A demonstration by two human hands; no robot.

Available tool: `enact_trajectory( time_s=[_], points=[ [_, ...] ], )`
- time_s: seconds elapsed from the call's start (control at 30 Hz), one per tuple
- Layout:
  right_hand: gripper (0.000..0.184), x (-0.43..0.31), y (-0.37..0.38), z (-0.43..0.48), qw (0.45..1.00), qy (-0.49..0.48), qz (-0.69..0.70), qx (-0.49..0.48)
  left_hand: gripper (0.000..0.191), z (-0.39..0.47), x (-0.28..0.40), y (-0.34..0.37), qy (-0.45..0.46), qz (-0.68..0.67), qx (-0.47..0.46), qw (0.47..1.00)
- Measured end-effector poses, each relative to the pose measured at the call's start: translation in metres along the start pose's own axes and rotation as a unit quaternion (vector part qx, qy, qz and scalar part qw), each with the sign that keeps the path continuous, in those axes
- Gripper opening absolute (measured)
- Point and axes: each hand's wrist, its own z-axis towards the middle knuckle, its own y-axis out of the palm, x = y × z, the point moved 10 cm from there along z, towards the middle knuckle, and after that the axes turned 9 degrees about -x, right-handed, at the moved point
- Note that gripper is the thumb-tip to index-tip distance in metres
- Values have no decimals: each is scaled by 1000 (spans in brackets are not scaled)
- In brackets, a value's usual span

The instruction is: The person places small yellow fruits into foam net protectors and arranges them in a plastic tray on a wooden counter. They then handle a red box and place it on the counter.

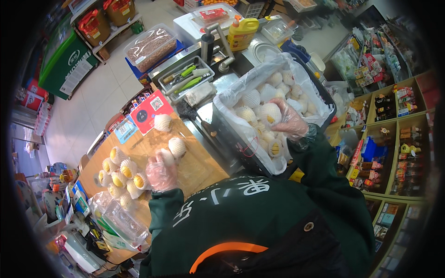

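Observation:
My right hand [291, 120], in a clear plastic glove, grips a yellow fruit in a white foam net [270, 114] above the other netted fruits [250, 99] in a black crate [236, 139] lined with a white plastic bag [224, 104]. On the wooden counter [194, 170], my gloved left hand [161, 173] has its fingers around another foam-netted fruit [167, 157], partly hidden by them. One netted fruit [177, 147] sits right against it, and another [163, 123] lies farther back. Left of that hand is a cluster of netted yellow fruits [120, 179].
Behind the counter stand a basket of knives and peelers [187, 76], a faucet [227, 62], a yellow jug [243, 33] and a tub of nuts [151, 47]. Signs with printed codes [151, 111] lie at the counter's far edge. Plastic packaging [121, 222] is at left; stocked shelves [393, 139] at right.

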Motion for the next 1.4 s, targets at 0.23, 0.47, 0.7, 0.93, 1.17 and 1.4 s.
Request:
enact_trajectory(
  time_s=[0.23,0.47,0.7,0.93,1.17,1.4],
  points=[
    [73,0,132,24,966,104,178,-159,64,-5,-7,9,-13,-66,-7,998],
    [56,59,240,71,851,2,-464,-245,50,-9,-5,5,12,-76,30,997],
    [30,117,257,89,717,26,-636,-285,47,-18,11,-20,32,-38,67,997],
    [27,85,245,95,856,-59,-481,-178,42,-27,49,24,97,-292,-118,944],
    [9,-41,43,42,869,-43,-493,9,43,-29,51,20,122,-275,-71,951],
    [33,96,-158,-6,521,381,-764,-10,52,-28,55,26,95,-222,-100,965]
  ],
)
